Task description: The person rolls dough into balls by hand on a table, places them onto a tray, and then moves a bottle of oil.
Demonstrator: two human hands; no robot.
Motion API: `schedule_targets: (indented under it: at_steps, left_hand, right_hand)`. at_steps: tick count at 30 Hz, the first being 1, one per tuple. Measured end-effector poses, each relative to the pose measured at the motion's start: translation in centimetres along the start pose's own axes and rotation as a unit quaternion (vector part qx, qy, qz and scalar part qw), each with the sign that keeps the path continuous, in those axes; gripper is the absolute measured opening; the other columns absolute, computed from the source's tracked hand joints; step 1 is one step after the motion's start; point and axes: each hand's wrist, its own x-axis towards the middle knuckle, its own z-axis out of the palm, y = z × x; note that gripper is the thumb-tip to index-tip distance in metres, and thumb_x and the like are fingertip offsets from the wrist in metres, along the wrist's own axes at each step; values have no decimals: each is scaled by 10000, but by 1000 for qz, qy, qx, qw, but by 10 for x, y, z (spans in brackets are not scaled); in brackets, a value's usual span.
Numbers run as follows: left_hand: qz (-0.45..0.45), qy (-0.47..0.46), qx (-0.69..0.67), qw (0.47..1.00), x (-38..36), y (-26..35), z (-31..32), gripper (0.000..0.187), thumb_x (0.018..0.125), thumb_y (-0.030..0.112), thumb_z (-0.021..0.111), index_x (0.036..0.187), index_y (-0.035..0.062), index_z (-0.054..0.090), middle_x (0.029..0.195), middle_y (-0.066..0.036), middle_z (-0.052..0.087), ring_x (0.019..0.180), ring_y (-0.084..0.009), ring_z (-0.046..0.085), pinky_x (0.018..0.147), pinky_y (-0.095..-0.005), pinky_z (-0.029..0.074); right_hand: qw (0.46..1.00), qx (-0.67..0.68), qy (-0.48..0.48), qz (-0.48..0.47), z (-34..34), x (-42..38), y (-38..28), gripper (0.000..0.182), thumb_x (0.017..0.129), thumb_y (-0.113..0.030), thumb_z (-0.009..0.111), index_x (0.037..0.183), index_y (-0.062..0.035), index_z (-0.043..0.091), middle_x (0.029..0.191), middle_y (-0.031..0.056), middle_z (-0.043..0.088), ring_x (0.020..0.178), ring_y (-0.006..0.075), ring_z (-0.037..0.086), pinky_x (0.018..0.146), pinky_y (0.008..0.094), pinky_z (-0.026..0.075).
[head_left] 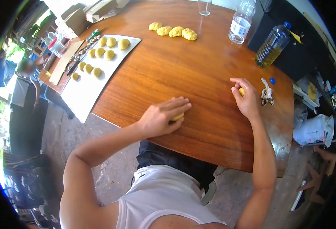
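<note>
My left hand [163, 116] is cupped over a yellow dough ball [178, 116] near the front edge of the wooden table. Only a sliver of that ball shows between thumb and fingers. On the table's right side, my right hand [247, 100] curls around another piece of yellow dough [241, 91], mostly hidden by the fingers. A row of several yellow dough lumps [176, 31] lies toward the back of the table. Several smoother dough balls [109, 55] sit in rows on a white board [78, 100] at the left.
Beyond my right hand stand a clear plastic bottle [239, 26], an oil bottle [272, 47] and a glass [204, 7]. A crumpled wrapper [267, 95] and a blue cap [272, 81] lie at the right. A knife [72, 67] rests beside the board. Another person [32, 74] is at far left.
</note>
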Motion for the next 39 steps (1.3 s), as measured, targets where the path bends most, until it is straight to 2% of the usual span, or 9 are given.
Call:
schedule_targets:
  at_steps: [7, 10, 15, 21, 24, 31, 33, 36, 39]
  left_hand:
    - [43, 81, 77, 993, 81, -17, 38, 424, 921, 135, 664, 1315, -19, 695, 1470, -194, 620, 1395, -374, 565, 1183, -459, 469]
    - [88, 41, 44, 994, 66, -5, 38, 410, 919, 113, 660, 1306, -14, 704, 1475, -184, 619, 1404, -374, 557, 1188, -457, 468]
    - [74, 30, 49, 996, 5, -1, 12, 349, 914, 92, 673, 1243, 0, 745, 1424, -176, 659, 1358, -336, 608, 1137, -439, 524]
    - [-11, 113, 80, 990, 66, -18, 30, 294, 898, 87, 684, 1167, 3, 769, 1391, -149, 681, 1331, -324, 624, 1124, -438, 531]
    - [43, 85, 52, 994, 78, -6, 48, 300, 897, 75, 687, 1181, 27, 774, 1411, -136, 670, 1355, -329, 605, 1147, -446, 511]
    - [23, 52, 82, 995, -2, -6, 4, 299, 907, 74, 703, 1195, 63, 781, 1375, -115, 699, 1316, -322, 640, 1071, -440, 572]
    - [17, 65, 96, 993, 14, -17, 2, 307, 901, 78, 697, 1196, 52, 777, 1381, -129, 693, 1316, -329, 638, 1036, -436, 594]
    - [-16, 93, 83, 992, 60, -17, 22, 317, 896, 77, 682, 1198, 37, 772, 1384, -148, 689, 1334, -343, 621, 1093, -434, 556]
    - [26, 116, 68, 991, 74, -13, 42, 332, 892, 76, 672, 1207, 18, 761, 1404, -158, 674, 1361, -357, 595, 1142, -440, 514]
  right_hand:
    - [1000, -13, 4, 16, 3, -1, 2, 257, 954, -82, 683, 1209, -66, 709, 950, 104, 675, 937, 312, 678, 854, 406, 538]
    - [1000, -7, 8, -1, 1, 0, 2, 263, 954, -89, 684, 1215, -77, 707, 954, 101, 677, 947, 311, 679, 853, 404, 537]
    - [1000, -12, -1, 15, 1, -1, 0, 266, 953, -83, 681, 1218, -68, 707, 942, 101, 670, 943, 300, 678, 854, 396, 535]
    - [1000, 0, 0, 24, 1, -1, -2, 266, 958, -84, 676, 1221, -67, 708, 953, 101, 673, 940, 295, 677, 861, 390, 534]
    - [1000, -4, 4, 14, 0, -2, -4, 267, 957, -82, 677, 1221, -64, 708, 956, 103, 675, 942, 296, 678, 866, 389, 534]
    - [1000, 5, -1, -12, 1, -1, 2, 272, 952, -80, 686, 1222, -68, 707, 956, 96, 672, 934, 288, 675, 856, 386, 534]
    - [1000, -2, 0, -4, 2, 0, 3, 277, 948, -75, 689, 1224, -64, 706, 945, 93, 662, 918, 285, 668, 847, 381, 533]
    - [1000, -3, 0, 3, 2, -1, -1, 280, 947, -69, 687, 1227, -54, 701, 935, 98, 652, 894, 278, 658, 837, 376, 530]
    - [1000, -1, 2, -2, 0, -2, 0, 277, 948, -60, 681, 1224, -50, 699, 941, 103, 652, 890, 275, 654, 838, 374, 528]
